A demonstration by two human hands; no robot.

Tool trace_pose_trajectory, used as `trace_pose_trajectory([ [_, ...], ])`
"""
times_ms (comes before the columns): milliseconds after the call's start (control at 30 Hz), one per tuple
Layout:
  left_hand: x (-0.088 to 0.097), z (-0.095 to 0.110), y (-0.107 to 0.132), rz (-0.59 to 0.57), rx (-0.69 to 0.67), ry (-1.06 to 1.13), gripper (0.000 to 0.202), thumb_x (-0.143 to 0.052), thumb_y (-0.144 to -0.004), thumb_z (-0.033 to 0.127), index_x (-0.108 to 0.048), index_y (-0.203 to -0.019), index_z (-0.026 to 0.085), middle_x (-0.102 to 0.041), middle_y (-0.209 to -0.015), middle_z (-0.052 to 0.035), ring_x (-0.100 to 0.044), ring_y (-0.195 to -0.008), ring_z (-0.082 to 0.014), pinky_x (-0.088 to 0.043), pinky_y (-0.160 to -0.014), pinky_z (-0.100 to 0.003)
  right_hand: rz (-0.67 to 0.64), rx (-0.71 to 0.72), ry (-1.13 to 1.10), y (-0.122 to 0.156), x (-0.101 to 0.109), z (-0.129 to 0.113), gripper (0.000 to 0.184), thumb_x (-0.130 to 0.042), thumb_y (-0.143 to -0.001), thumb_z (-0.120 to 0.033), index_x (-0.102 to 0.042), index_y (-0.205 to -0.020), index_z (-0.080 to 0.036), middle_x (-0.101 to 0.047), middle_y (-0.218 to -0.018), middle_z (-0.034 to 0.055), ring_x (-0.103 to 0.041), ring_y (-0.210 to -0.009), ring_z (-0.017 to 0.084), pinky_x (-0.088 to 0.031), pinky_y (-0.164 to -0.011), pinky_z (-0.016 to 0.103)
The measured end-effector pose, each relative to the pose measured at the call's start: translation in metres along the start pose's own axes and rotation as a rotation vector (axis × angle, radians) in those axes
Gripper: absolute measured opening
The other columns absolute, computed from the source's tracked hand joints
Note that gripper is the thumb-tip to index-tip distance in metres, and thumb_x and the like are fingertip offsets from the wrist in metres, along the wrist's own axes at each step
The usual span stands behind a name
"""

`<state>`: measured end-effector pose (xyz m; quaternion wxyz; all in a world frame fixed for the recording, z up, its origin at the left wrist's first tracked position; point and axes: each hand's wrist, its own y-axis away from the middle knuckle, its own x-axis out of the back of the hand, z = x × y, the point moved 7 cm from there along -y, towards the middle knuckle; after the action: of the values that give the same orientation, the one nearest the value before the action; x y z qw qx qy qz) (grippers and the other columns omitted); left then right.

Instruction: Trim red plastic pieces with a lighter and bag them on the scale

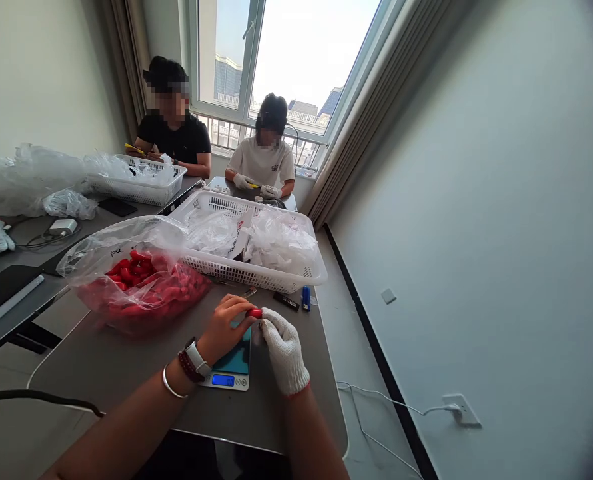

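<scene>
My left hand is bare, with a watch, and pinches a small glossy red piece between thumb and fingertips. My right hand, in a white knitted glove, is closed at the right end of the same piece. A little dark spot shows at the glove's fingertips, too small to name. Both hands are above a digital scale with a teal plate and a lit blue display, partly hidden by my left hand. To the left sits a clear plastic bag full of similar red pieces, its mouth open.
A white basket of clear plastic bags stands behind the scale. A blue lighter and a black stick-like item lie before it. Two people work near the window, holding yellow tools. Another white basket and plastic wrap are at left.
</scene>
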<state>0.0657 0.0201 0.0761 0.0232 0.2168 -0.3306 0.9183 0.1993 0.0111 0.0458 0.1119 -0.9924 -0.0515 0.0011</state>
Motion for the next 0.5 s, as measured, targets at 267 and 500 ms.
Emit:
trace_pose_trajectory([
  [267,-0.012,-0.012,0.002,-0.159,0.125,0.020,0.047,-0.027,-0.100,0.041,-0.052,-0.067,0.020,-0.054,-0.066,-0.0023,-0.049,-0.068,-0.0183,-0.043,-0.066,-0.031,0.027,0.271,0.359,0.002,0.003,-0.009,0.020,-0.059,-0.086,-0.032,-0.074,-0.094,-0.023,-0.070,-0.081,0.0043,-0.062,-0.071,0.017,-0.051,-0.071,0.031],
  [500,-0.011,-0.004,0.001,-0.119,0.018,0.036,0.024,-0.044,-0.096,0.038,-0.057,-0.089,0.019,-0.059,-0.088,-0.0056,-0.052,-0.088,-0.0213,-0.044,-0.081,-0.034,0.052,0.150,0.156,-0.001,0.007,-0.001,0.020,-0.059,-0.086,-0.032,-0.073,-0.096,-0.021,-0.068,-0.078,0.0032,-0.059,-0.067,0.015,-0.049,-0.066,0.028],
])
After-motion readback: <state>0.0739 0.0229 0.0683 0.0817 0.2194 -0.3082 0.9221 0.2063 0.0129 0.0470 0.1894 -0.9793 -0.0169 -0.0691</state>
